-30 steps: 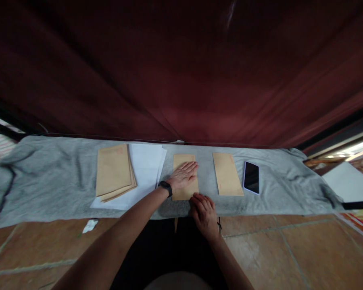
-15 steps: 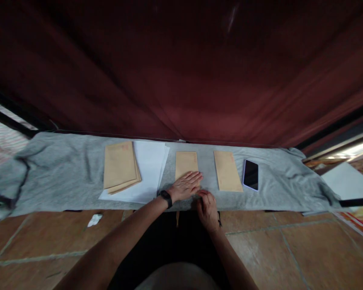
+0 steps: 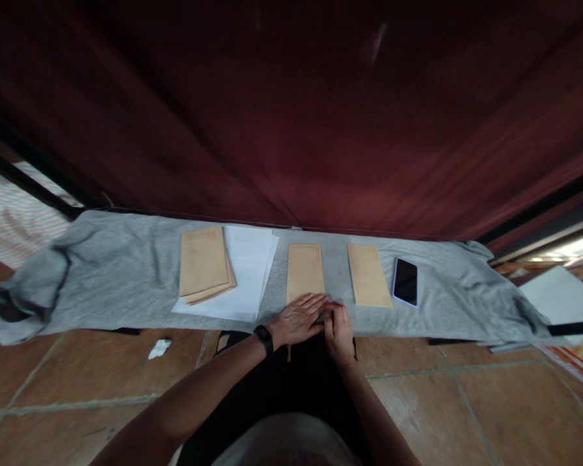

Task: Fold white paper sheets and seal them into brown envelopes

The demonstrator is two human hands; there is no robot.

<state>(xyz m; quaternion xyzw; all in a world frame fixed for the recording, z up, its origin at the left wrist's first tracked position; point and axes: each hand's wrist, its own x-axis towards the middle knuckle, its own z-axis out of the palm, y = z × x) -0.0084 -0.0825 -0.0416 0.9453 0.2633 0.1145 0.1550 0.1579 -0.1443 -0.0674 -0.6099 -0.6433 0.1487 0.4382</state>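
Now that the left hand has slid down the oblong paper envelope, it lies flat, hiding the near end — the right hand curls by the near right corner, whether pinching I cannot tell. Left of this envelope: stacked envelopes on white sheets; right: a spare envelope, then a phone; underneath, soft grey cloth.

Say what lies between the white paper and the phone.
In the head view: one envelope, partly under the left hand, then another envelope, on grey cloth.
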